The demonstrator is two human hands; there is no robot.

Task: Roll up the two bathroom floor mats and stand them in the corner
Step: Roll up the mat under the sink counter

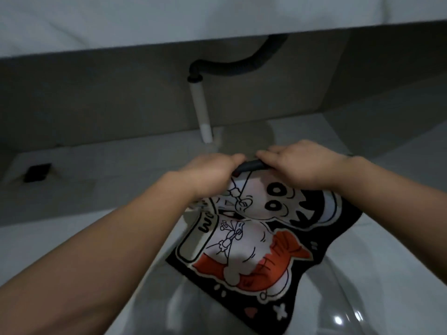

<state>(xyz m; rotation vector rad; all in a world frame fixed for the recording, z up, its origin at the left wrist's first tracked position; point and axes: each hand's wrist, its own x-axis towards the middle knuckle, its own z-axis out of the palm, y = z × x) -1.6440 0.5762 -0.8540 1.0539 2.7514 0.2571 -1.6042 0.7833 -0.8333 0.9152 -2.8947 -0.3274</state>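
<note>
One floor mat (266,250), black with a cartoon print, lies flat on the floor tiles (387,250), its far edge curled into a thin dark roll under my fingers. Its lettering starts "We"; the rest is hidden by my forearm. My left hand (210,172) and right hand (302,165) reach forward palms down, fingers curled, pinching that roll.
</note>
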